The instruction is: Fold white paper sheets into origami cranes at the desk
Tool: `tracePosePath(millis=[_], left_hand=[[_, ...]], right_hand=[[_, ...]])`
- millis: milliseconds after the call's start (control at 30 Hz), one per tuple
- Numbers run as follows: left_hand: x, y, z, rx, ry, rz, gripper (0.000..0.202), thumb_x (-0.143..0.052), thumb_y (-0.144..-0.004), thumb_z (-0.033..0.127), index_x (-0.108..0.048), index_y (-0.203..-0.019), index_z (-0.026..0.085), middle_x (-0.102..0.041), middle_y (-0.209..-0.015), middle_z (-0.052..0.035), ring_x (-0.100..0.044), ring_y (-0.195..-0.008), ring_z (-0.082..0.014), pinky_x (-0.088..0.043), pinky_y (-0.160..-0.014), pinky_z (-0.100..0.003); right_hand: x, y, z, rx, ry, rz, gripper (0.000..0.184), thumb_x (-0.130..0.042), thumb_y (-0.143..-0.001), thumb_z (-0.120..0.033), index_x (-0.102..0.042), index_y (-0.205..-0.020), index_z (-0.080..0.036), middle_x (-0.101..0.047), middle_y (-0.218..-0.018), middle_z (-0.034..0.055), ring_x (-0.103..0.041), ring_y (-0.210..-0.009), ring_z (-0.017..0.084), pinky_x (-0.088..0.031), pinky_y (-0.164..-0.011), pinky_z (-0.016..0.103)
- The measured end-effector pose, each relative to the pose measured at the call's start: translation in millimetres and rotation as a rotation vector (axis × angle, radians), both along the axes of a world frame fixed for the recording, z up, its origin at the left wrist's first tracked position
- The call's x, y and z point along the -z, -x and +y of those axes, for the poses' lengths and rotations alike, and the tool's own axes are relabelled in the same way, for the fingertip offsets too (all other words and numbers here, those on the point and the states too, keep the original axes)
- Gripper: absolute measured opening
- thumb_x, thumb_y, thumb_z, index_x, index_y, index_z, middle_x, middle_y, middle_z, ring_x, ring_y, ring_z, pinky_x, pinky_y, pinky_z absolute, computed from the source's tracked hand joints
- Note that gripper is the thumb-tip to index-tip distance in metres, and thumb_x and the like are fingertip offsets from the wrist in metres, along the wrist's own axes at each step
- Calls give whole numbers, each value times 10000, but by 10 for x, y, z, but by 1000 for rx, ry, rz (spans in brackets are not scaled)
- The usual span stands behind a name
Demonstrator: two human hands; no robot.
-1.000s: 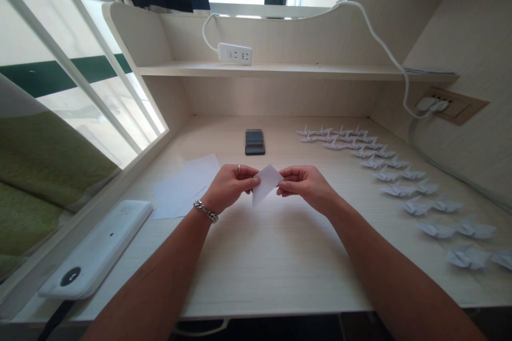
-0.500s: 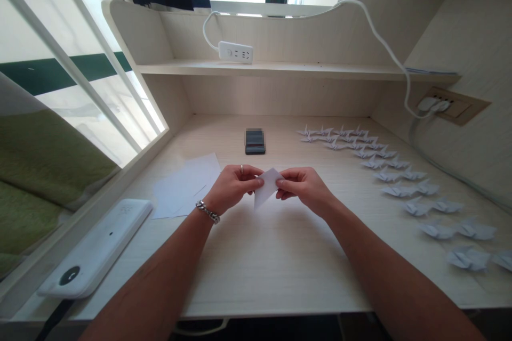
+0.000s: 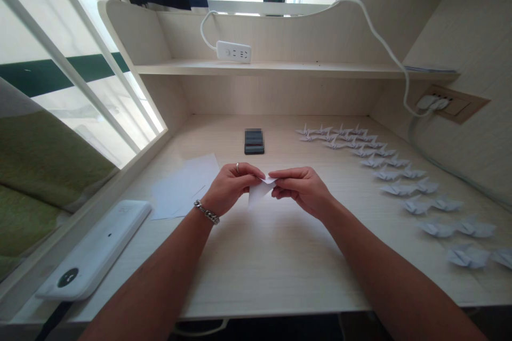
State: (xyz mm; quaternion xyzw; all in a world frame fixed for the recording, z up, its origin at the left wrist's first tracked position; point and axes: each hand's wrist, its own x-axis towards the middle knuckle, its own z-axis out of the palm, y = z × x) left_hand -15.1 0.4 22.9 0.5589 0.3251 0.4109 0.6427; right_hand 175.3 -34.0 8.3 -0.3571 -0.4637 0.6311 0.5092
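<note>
While the upper shelf point(image 3: 288, 68) behind the desk point(image 3: 280, 266) holds a white power strip point(image 3: 234, 52) left of its middle and some thin flat items point(image 3: 430, 70) at its right end, the wall socket point(image 3: 460, 106) to your right has white plugs point(image 3: 428, 102) seated in it. On the desktop, your right side bears rows of folded paper cranes point(image 3: 416, 206), your left a loose overlap of white sheets point(image 3: 182, 186), with a long white device point(image 3: 100, 248) nearer you and a small dark object point(image 3: 254, 141) beyond your hands.

Your folded paper point(image 3: 258, 193) is up in front of you, over the middle of the desk, its top edge bent over. Your left hand point(image 3: 234, 178), ringed and braceleted, pinches it between thumb and fingers; your right hand point(image 3: 302, 184) pinches the opposite side the same way. Both forearms reach in from the lower corners, wrists angled inward, fingertips almost meeting at the paper's upper edge.
</note>
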Motion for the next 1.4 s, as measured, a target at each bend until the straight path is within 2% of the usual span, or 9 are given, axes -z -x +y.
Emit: tracePosePath(millis=[167,267,367,533,767,867,1000,1233,1400], left_hand=[[1,8,8,19,-9,-13,27,-702,-641,166,-712,-665,159,-623,-605,-7,-533,-577,-109,-384,-521,-224],[-4,14,7,23,-52,45,29,-695,-647,174,-707,-667,156,-614,-593,-2,-520,-569,-108,-377,-517,-225],[-21,12,-3,49,-122,111,52,-704,-661,198,-709,-669,147,-641,-644,-15,-552,-627,-120,-414,-579,-237],[-27,16,-1,82,-151,162,131,-714,-684,220,-720,-790,144,-679,-745,-36,-594,-705,-140,-454,-657,-259],[-4,31,25,6,-14,58,197,-645,-738,221,-691,-913,144,-629,-692,-14,-584,-657,-124,-481,-648,-271],[-5,15,14,-30,-65,97,235,-677,-745,278,-679,-937,142,-642,-712,-16,-595,-664,-126,-484,-641,-266],[10,-3,2,-58,-161,206,307,-773,-669,295,-675,-907,128,-682,-761,-39,-621,-699,-139,-474,-615,-242],[27,-16,-2,-94,-157,242,279,-798,-636,276,-682,-842,128,-700,-713,-40,-633,-653,-142,-480,-575,-237],[46,-16,12,-87,-158,250,272,-802,-628,275,-696,-828,125,-715,-730,-54,-647,-666,-158,-490,-584,-247]], right_hand=[[-33,-22,-27,-45,-24,2,247,-763,-649,-220,-767,-892,-170,-729,-707,68,-687,-664,174,-563,-699,325],[-56,-28,-34,-77,-11,-19,277,-750,-687,-305,-759,-919,-154,-723,-714,76,-688,-679,184,-559,-697,330],[-50,-7,-25,-31,16,-86,315,-737,-712,-399,-757,-900,-147,-710,-698,70,-668,-613,161,-548,-622,297],[-1,17,-5,15,7,-201,316,-791,-652,-367,-759,-867,-137,-696,-644,55,-639,-565,134,-539,-587,276],[-4,18,2,92,-5,-205,367,-807,-621,-370,-758,-897,-133,-699,-633,59,-647,-580,145,-560,-622,316],[-15,43,-1,131,-22,-215,358,-804,-624,-368,-759,-892,-134,-701,-628,57,-650,-581,150,-567,-633,330],[-8,67,0,122,-32,-220,357,-810,-616,-363,-757,-886,-135,-704,-638,55,-659,-594,156,-571,-649,340],[21,62,3,75,1,-245,333,-776,-666,-413,-747,-844,-133,-690,-632,49,-658,-587,149,-564,-620,307],[35,64,7,77,-16,-255,355,-798,-637,-409,-753,-854,-131,-692,-627,51,-653,-581,149,-562,-614,306]])
